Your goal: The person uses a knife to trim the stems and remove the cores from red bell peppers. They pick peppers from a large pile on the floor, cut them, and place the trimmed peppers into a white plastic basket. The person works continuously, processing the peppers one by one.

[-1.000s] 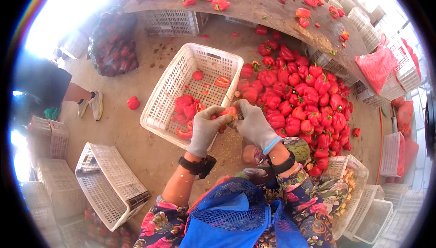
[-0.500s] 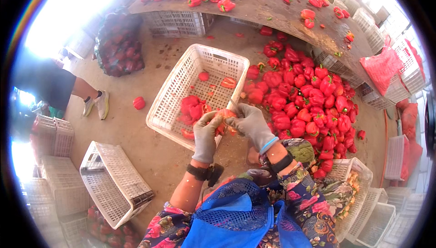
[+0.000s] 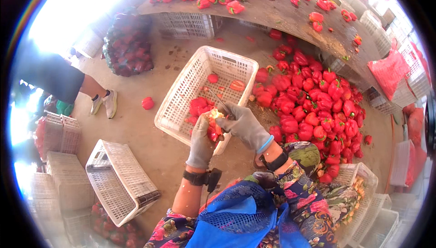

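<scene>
Outdoors, concrete floor (image 3: 136, 130), white crate (image 3: 181, 107), gloved hands (image 3: 222, 127) clasping red pepper (image 3: 213, 127).

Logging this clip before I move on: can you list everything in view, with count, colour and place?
Held pepper: one, red, cut open, in the left hand, over the crate.
Knife: one, thin, dark, in the right hand.
Crate: one, white plastic, centre floor, holding a few red pepper pieces.
Pepper pile: many, red, on the floor right of the crate.
Table: one, grey, along the top, strewn with red peppers.
Mesh sack: one, dark, full of peppers, upper left.
Tipped crate: one, white, lower left.
Stray pepper: one, red, on the floor.
Other person's legs: left, white shoes.
Left hand: grey glove, gripping the pepper.
Right hand: grey glove, holding the knife.
</scene>
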A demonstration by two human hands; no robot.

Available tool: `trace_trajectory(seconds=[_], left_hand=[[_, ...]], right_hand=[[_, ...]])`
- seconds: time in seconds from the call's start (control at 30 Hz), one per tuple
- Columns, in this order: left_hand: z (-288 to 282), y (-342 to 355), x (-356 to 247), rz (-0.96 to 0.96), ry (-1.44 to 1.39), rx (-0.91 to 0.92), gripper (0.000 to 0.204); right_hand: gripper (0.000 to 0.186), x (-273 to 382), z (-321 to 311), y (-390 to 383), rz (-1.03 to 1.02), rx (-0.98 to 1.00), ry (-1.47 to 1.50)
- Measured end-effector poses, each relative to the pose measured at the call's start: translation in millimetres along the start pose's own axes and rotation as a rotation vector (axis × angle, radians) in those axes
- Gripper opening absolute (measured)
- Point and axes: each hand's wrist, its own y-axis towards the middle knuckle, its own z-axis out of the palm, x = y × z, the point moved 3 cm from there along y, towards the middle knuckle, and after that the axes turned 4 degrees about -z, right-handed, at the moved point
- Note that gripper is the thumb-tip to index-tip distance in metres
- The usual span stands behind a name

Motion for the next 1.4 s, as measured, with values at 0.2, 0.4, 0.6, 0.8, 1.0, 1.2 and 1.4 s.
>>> trace_trajectory(seconds=[0.2,0.4,0.6,0.8,1.0,1.2,1.4], left_hand=[[-10,0,5,0.03,0.462,-0.07,0.014],[-33,26,1,0.352,0.683,-0.205,0.013],[-79,50,-13,0.449,1.509,-0.447,0.023],[14,101,137,-0.086,1.333,0.231,0.05],[-45,177,343,-0.304,1.698,0.344,0.098],[-43,195,346,-0.488,1.756,0.295,0.092],[3,177,268,-0.127,1.631,0.535,0.081]], right_hand=[[0.032,3,-3,-21,-0.111,0.049,-0.66],[0.031,20,-49,-32,-0.135,-0.259,-0.822],[0.032,79,-244,-211,0.206,-0.881,-1.104],[0.052,44,-340,-419,0.994,-0.913,-1.45],[0.042,-51,-291,-271,0.67,-0.754,-0.978],[0.032,-139,-265,-184,0.538,-0.447,-0.726],[0.034,-142,-260,-96,0.34,-0.205,-0.726]])
